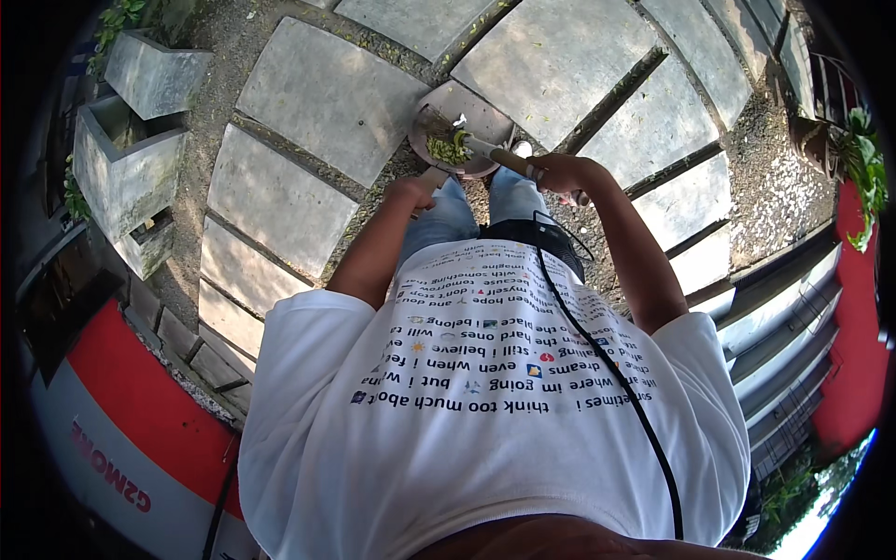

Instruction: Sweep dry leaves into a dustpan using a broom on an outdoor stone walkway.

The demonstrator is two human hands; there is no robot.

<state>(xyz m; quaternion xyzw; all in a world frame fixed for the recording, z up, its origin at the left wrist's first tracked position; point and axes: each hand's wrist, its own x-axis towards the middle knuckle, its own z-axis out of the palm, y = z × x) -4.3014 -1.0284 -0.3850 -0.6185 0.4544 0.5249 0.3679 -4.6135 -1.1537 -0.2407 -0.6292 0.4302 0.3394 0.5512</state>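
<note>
Just in front of my legs sits a shallow, round, greyish pan (498,120). Green and yellow leaf litter (448,150), dry twigs and a white scrap lie in it. My right hand (562,173) grips the wooden handle (509,161) of a tool. Its pale socket reaches over the pan's near side, and its working end is hard to make out among the leaves. At the pan's near left edge, my left hand (411,192) holds a flat, pale tan piece (435,178). Whether that piece touches the pan I cannot tell.
Large concrete slabs (329,98) with gravel gaps pave the ground. Concrete planter boxes (129,157) stand at left. Steps (791,336) and a red wall (850,322) are at right. A black cable (595,343) hangs down my shirt. A sign (119,448) bearing writing is at lower left.
</note>
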